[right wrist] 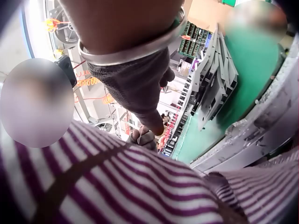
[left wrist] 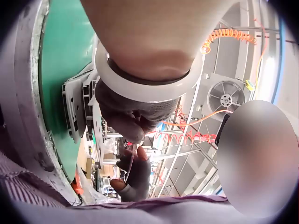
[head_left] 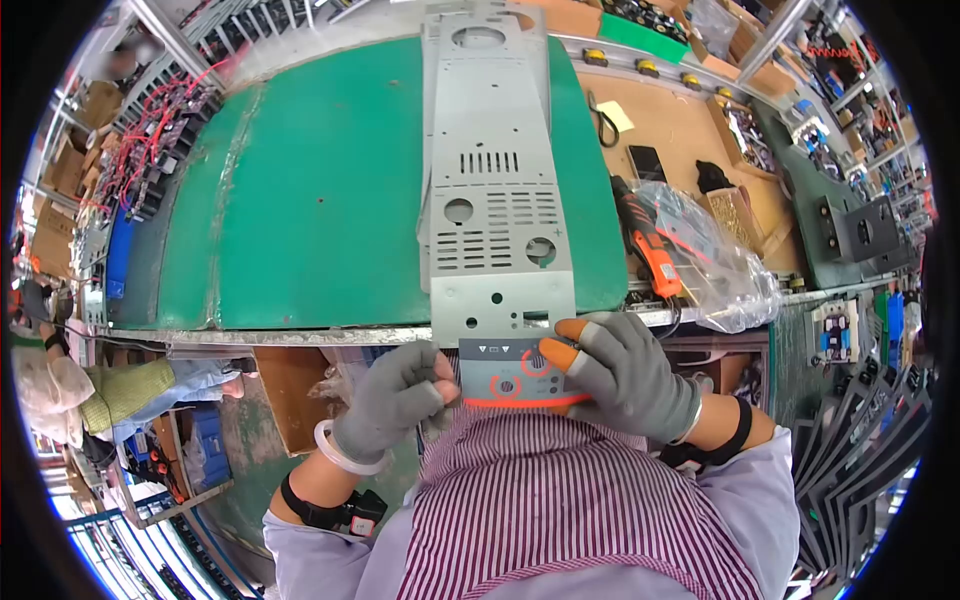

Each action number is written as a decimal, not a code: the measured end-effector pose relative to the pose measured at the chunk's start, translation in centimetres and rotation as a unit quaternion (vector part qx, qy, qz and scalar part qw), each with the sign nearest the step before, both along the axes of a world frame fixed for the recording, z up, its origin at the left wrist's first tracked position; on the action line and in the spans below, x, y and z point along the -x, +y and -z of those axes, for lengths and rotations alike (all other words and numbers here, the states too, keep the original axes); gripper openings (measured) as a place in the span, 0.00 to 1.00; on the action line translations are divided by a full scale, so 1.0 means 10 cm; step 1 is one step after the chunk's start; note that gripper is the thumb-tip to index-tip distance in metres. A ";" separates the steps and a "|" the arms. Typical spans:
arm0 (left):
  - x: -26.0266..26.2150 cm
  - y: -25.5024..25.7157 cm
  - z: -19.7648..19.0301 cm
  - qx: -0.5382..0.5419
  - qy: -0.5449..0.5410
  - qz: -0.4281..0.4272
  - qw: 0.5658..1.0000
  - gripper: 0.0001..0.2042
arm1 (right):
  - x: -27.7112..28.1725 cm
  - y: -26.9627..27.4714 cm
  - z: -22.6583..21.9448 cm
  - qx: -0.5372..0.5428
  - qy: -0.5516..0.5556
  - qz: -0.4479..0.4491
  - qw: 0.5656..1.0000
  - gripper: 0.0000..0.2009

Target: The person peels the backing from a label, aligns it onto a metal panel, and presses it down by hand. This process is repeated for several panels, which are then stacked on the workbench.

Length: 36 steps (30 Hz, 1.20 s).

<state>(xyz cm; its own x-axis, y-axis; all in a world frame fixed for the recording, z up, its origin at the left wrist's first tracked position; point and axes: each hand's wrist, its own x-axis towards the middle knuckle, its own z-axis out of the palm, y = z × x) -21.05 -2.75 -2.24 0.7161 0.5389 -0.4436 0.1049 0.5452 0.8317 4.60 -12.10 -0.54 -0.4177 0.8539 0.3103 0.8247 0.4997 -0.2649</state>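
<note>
A grey sheet with orange rings and an orange lower edge [head_left: 483,368] lies across the near end of a long grey metal panel [head_left: 500,215]. My gloved left hand [head_left: 395,400] has its fingers curled at the sheet's left edge. On the right side, my gloved right hand [head_left: 640,375] grips the sheet, two orange-covered fingertips over its face; the thumb is hidden. Seen edge-on in the left wrist view, the thin sheet [left wrist: 131,165] spans from my left hand's pinching fingertips [left wrist: 138,136] to my right hand [left wrist: 135,182]. My right hand [right wrist: 140,91] partly hides the fingertips in the right wrist view.
The panel rests on a green mat [head_left: 320,200] on the bench. To its right are an orange-and-black power tool [head_left: 650,240], a clear plastic bag [head_left: 735,285] and a black phone-like object [head_left: 647,163]. Wired black parts [head_left: 150,150] stand at the left; dark panels [head_left: 860,460] stand at the lower right.
</note>
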 end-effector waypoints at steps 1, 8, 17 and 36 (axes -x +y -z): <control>0.00 -0.01 -0.02 -0.014 0.003 0.023 1.000 0.05 | 0.01 -0.01 0.01 0.001 0.005 0.001 1.000 0.40; 0.01 0.01 0.00 -0.047 0.021 -0.048 0.997 0.03 | 0.06 0.09 0.04 -0.064 0.016 0.001 0.998 0.34; -0.03 0.09 -0.03 -0.041 -0.011 -0.058 0.997 0.03 | 0.07 0.12 0.02 -0.073 0.029 0.006 0.997 0.36; -0.13 0.32 0.12 -0.290 0.146 -0.059 0.944 0.07 | -0.24 0.27 0.34 0.345 0.393 0.262 0.811 0.11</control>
